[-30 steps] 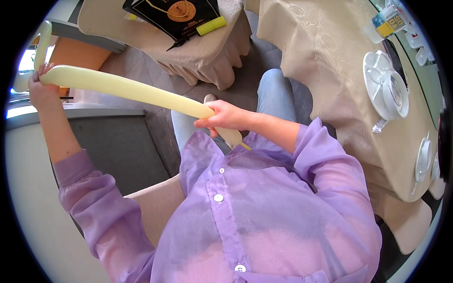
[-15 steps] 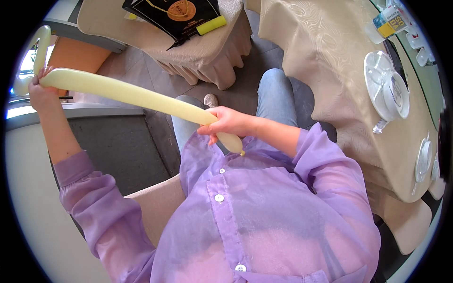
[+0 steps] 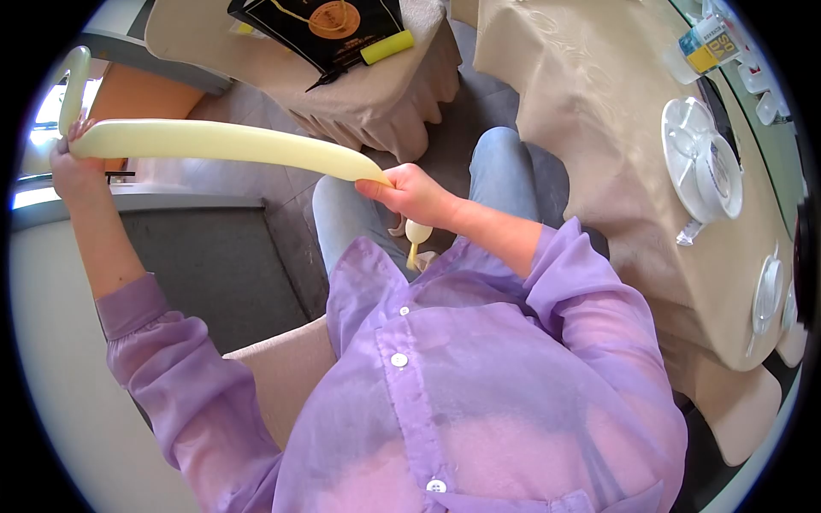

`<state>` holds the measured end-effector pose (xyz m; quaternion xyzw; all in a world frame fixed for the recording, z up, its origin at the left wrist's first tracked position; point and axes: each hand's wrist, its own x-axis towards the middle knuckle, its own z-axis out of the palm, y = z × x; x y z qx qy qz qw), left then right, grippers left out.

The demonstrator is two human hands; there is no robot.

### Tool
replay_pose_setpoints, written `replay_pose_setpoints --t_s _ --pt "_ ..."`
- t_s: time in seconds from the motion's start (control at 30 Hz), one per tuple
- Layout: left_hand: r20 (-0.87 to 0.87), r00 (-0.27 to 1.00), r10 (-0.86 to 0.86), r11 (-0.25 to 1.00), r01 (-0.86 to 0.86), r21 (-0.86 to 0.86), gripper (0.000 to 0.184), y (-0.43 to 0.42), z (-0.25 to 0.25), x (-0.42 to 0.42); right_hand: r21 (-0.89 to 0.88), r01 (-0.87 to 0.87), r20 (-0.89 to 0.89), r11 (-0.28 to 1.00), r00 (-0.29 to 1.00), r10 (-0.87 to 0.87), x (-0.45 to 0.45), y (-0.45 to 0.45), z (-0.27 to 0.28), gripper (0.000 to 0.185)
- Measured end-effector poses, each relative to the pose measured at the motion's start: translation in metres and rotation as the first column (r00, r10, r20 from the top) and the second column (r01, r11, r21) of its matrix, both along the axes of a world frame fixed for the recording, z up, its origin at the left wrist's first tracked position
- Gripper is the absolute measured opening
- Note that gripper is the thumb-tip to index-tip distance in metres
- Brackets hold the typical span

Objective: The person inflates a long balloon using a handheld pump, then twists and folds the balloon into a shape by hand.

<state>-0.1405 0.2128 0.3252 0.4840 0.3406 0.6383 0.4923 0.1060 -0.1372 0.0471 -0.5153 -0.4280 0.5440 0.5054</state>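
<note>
Pale-yellow balloon (image 3: pixel 231 141), long: at ten o'clock, spanning both hands. Left hand (image 3: pixel 79 167): clamped on it at a bend, nine-thirty. Right hand (image 3: pixel 415 195): clamped short of its knotted end (image 3: pixel 417 232), twelve o'clock. Handling: firm, even pinch; fingernails kept clear.

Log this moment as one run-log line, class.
left hand: grips pale yellow balloon | right hand: grips balloon near nozzle end | balloon: spans between hands, bent beyond left | nearby: black bag on covered seat
</note>
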Motion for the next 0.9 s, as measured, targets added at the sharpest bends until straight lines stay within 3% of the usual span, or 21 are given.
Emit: replay_pose_setpoints --t_s 0.1,0.13,0.2,0.23,0.27,0.3,0.33,0.37,0.4,0.5,0.53,0.57,0.63,0.7,0.73,0.8,0.83,0.87,0.9 --pt "0.123 0.975 -0.187 0.979 0.195 -0.054 0.025 0.015 -0.008 -0.018 -0.004 0.01 -0.007 1.0 1.0 -0.01 0.0 0.002 0.003 0.043" --pt "0.169 0.812 -0.559 0.825 0.566 0.013 0.024 0.002 -0.015 -0.016 0.001 0.007 -0.002 1.0 1.0 -0.007 0.001 0.002 0.001 0.043" --pt "0.21 0.654 -0.726 0.666 0.746 -0.02 0.025 -0.005 -0.029 -0.018 0.057 0.018 0.044 0.998 0.999 -0.021 0.0 0.003 -0.009 0.042" --pt "-0.094 0.874 -0.476 0.876 0.481 0.043 0.029 -0.038 -0.038 0.0 0.057 0.007 0.088 0.998 0.996 -0.012 0.002 0.002 -0.013 0.037" --pt "-0.38 0.92 -0.093 0.983 0.145 0.112 0.034 -0.074 -0.046 0.019 0.108 0.029 -0.039 0.994 0.999 -0.024 -0.001 0.002 -0.007 0.03" --pt "-0.371 0.906 -0.205 0.952 0.272 0.139 0.036 -0.064 -0.065 0.012 0.082 0.0 -0.001 0.997 1.0 0.0 -0.001 -0.001 -0.01 0.025" --pt "-0.146 0.939 -0.312 0.945 0.322 0.052 0.033 -0.09 -0.079 0.022 0.107 -0.001 0.017 0.994 1.0 -0.001 -0.005 -0.001 -0.03 0.022" --pt "-0.111 0.927 -0.359 0.932 0.362 0.002 0.029 -0.109 -0.09 0.027 -0.118 -0.07 -0.015 0.991 0.997 0.069 -0.001 -0.008 -0.028 0.02" --pt "-0.114 0.94 -0.322 0.945 0.311 -0.103 0.03 -0.135 -0.095 0.037 -0.135 -0.08 -0.001 0.988 0.997 0.08 0.0 -0.014 -0.043 0.02" --pt "-0.389 0.888 -0.244 0.939 0.117 -0.323 0.033 -0.172 -0.125 0.023 -0.182 -0.08 0.157 0.98 0.982 0.109 0.008 -0.022 -0.085 0.027" --pt "-0.481 0.839 -0.254 0.928 0.07 -0.367 0.032 -0.182 -0.132 0.017 -0.248 0.045 0.348 0.968 0.936 0.045 0.015 -0.017 -0.112 0.031" --pt "-0.566 0.783 -0.256 0.917 0.012 -0.398 0.032 -0.197 -0.136 0.011 -0.272 0.174 0.532 0.946 0.847 -0.003 0.02 -0.01 -0.125 0.035" --pt "-0.477 0.829 -0.292 0.889 0.051 -0.455 0.031 -0.225 -0.122 0.013 -0.263 0.19 0.635 0.946 0.773 0.022 0.03 -0.002 -0.114 0.043" --pt "-0.357 0.776 -0.521 0.767 0.242 -0.594 0.034 -0.24 -0.113 0.014 -0.181 0.296 0.928 0.938 0.368 0.062 0.037 0.005 -0.113 0.044" --pt "-0.289 0.778 -0.557 0.744 0.314 -0.589 0.031 -0.244 -0.119 0.013 -0.102 0.253 0.938 0.962 0.348 0.008 0.032 0.011 -0.075 0.043" --pt "-0.268 0.756 -0.598 0.723 0.365 -0.586 0.031 -0.255 -0.114 0.015 0.146 0.13 0.79 0.981 0.582 -0.195 0.016 0.02 -0.001 0.031" --pt "-0.253 0.721 -0.646 0.694 0.416 -0.587 0.032 -0.261 -0.114 0.019 0.262 0.054 0.585 0.964 0.785 -0.203 0.006 0.02 0.032 0.024" --pt "-0.25 0.711 -0.657 0.69 0.433 -0.581 0.033 -0.268 -0.119 0.025 0.138 -0.014 0.182 0.99 0.983 -0.012 -0.007 0.016 0.056 0.025" --pt "-0.258 0.695 -0.672 0.684 0.447 -0.577 0.033 -0.275 -0.126 0.032 0.108 -0.109 -0.007 0.988 0.994 0.11 -0.017 0.009 0.076 0.033"
